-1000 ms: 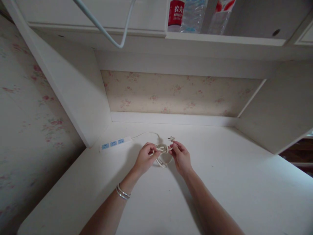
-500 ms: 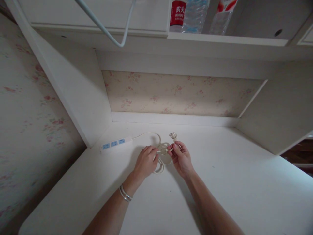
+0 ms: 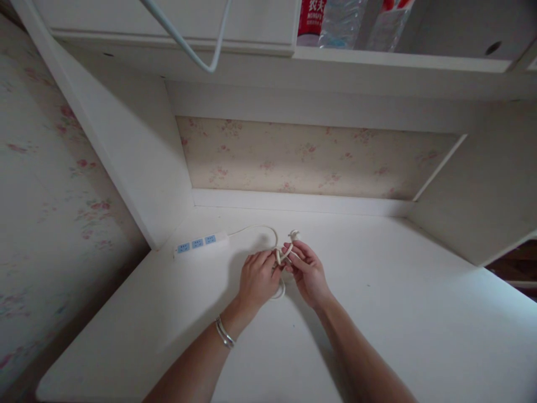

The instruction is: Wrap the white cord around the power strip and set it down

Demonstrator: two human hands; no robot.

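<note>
A white power strip (image 3: 197, 244) with blue socket faces lies at the back left of the white desk. Its off-white cord (image 3: 257, 226) runs right from the strip to my hands, where it is looped and bunched. My left hand (image 3: 260, 277) is closed round the bundled cord, its fingertips partly hidden behind it. My right hand (image 3: 308, 273) pinches the cord close to the plug (image 3: 295, 235), which sticks up above the fingers. One loop of cord hangs below, between the two hands.
The white desk (image 3: 377, 324) spreads around my hands. Above it, a shelf (image 3: 398, 60) holds several plastic bottles (image 3: 342, 25). A pale bent tube (image 3: 184, 42) hangs in front of the cabinet. Side panels (image 3: 113, 140) flank the desk, with floral wallpaper (image 3: 285, 157) behind.
My left hand has moved right, closer to my right hand. A cord end now crosses over the bundle between my fingers, and the plug has turned. The view has shifted slightly.
</note>
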